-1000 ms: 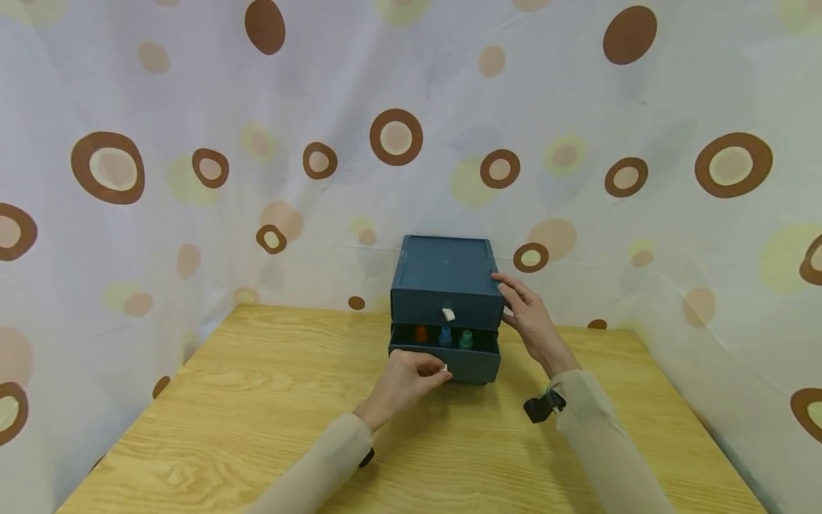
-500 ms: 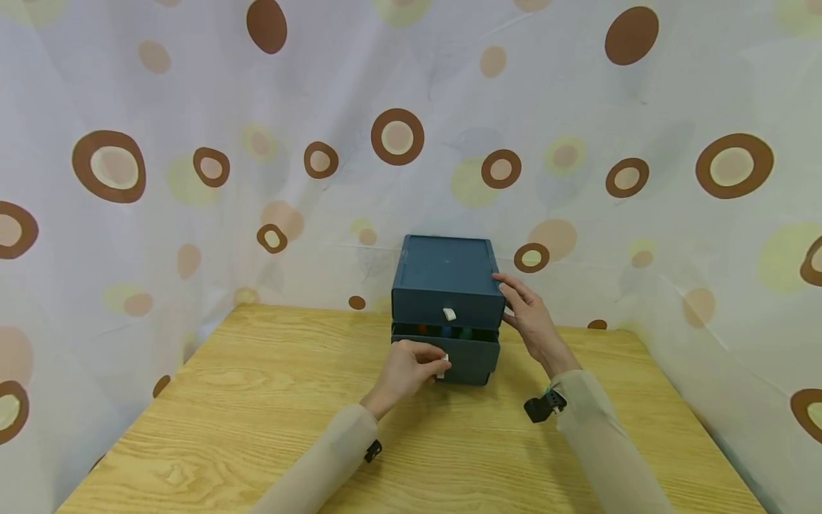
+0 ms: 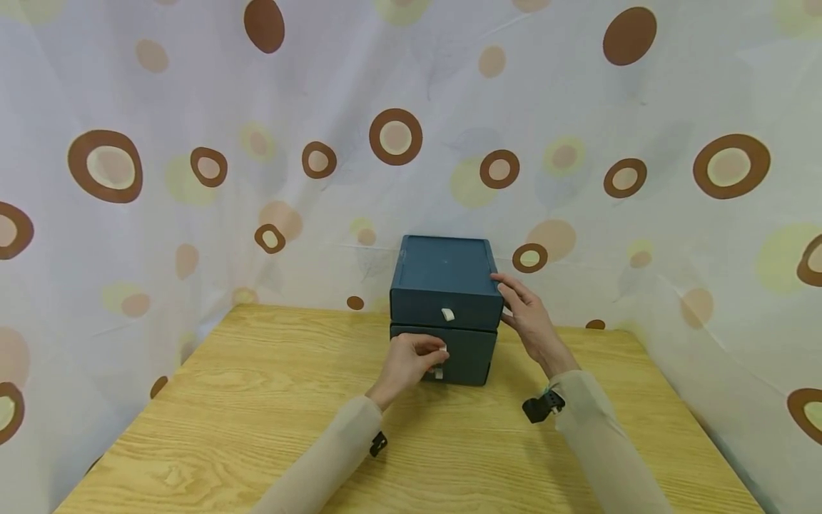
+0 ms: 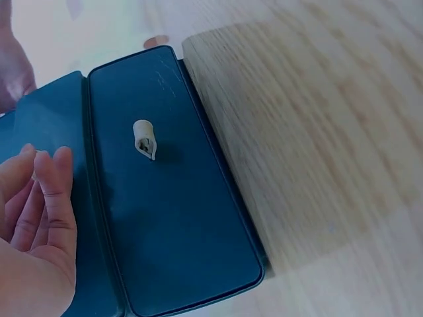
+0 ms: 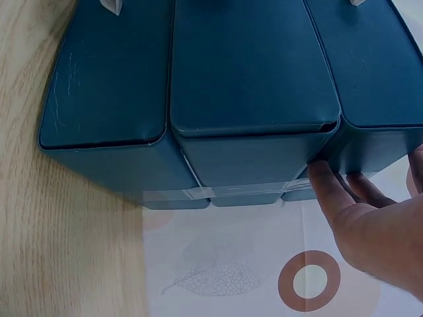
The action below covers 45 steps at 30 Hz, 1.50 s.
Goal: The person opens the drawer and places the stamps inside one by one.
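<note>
A dark blue drawer cabinet [image 3: 446, 264] stands on the wooden table, its stacked drawers pushed in. Pinched between my left hand's [image 3: 404, 364] thumb and fingers is the white pull tab [image 3: 443, 349] of the middle drawer. Just below it, the bottom drawer's tab [image 4: 144, 137] hangs free, and the top drawer's tab [image 3: 447, 314] sits above. My right hand [image 3: 531, 325] rests on the cabinet's upper right side, fingers extended. In the right wrist view those fingers [image 5: 324, 185] touch the side wall near the seam between drawers. The drawers' contents are hidden.
The wood-grain table [image 3: 257, 400] spreads around the cabinet. Behind and to both sides hangs a white curtain [image 3: 334, 86] with brown and pale spots. A strip of clear tape [image 5: 251, 189] runs across the cabinet's side. Each wrist wears a small black camera [image 3: 539, 408].
The middle drawer has slid back into the cabinet, hiding the red, blue and green objects seen inside earlier. My left hand moved forward with its tab; the right hand stayed in place.
</note>
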Each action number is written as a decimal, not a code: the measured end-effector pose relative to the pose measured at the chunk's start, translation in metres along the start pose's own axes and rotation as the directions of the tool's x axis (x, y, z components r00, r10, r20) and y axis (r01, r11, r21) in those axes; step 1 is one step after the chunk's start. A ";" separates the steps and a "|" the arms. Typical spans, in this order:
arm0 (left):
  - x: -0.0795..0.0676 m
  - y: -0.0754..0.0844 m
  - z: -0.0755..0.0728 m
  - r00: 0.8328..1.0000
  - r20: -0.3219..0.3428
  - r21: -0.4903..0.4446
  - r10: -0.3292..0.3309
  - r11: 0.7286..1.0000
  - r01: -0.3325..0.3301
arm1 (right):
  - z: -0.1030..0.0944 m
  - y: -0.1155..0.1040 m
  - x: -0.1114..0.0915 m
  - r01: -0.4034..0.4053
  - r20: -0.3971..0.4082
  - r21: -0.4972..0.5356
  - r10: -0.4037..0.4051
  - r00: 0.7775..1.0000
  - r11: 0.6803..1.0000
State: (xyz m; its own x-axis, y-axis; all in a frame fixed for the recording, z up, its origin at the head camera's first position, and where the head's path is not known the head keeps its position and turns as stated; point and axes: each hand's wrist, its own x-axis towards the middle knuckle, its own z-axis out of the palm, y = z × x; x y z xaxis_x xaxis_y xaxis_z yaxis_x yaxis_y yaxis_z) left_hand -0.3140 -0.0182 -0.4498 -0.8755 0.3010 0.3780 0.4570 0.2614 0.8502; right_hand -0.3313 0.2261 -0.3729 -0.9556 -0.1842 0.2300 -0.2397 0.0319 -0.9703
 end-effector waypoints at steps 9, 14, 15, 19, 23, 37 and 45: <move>0.001 -0.001 0.000 1.000 -0.002 0.006 -0.013 1.000 0.013 | 0.001 0.001 0.001 -0.007 -0.005 0.003 0.007 1.000 1.000; 0.004 -0.002 -0.001 1.000 0.001 0.026 -0.013 1.000 0.013 | 0.001 0.002 0.002 -0.009 -0.011 0.009 0.009 1.000 1.000; 0.005 -0.002 -0.001 1.000 0.002 0.028 -0.008 1.000 0.008 | 0.001 0.002 0.002 -0.005 -0.011 0.009 0.005 1.000 1.000; 0.005 -0.003 -0.002 1.000 0.002 0.027 -0.001 1.000 0.001 | 0.001 0.002 0.002 -0.002 -0.005 0.004 0.002 1.000 1.000; 0.003 -0.002 -0.003 1.000 0.002 0.046 0.016 0.999 -0.016 | 0.001 0.002 0.001 -0.006 -0.012 0.008 0.006 1.000 1.000; 0.007 0.012 -0.015 0.980 -0.126 -0.024 0.154 0.987 -0.159 | 0.008 0.012 -0.001 0.066 -0.228 -0.050 -0.076 0.971 0.997; 0.011 0.023 -0.028 0.948 -0.242 -0.009 0.208 0.976 -0.216 | 0.008 0.026 -0.013 0.053 -0.322 -0.288 -0.148 0.935 0.956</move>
State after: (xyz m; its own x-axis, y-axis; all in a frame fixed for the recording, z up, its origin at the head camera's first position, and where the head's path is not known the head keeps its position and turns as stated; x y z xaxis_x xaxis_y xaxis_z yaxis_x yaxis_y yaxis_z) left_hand -0.3177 -0.0343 -0.4156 -0.7729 0.1175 0.6236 0.6341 0.1820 0.7515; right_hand -0.3233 0.2218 -0.4014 -0.9131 0.1396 0.3832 -0.3289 0.3036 -0.8942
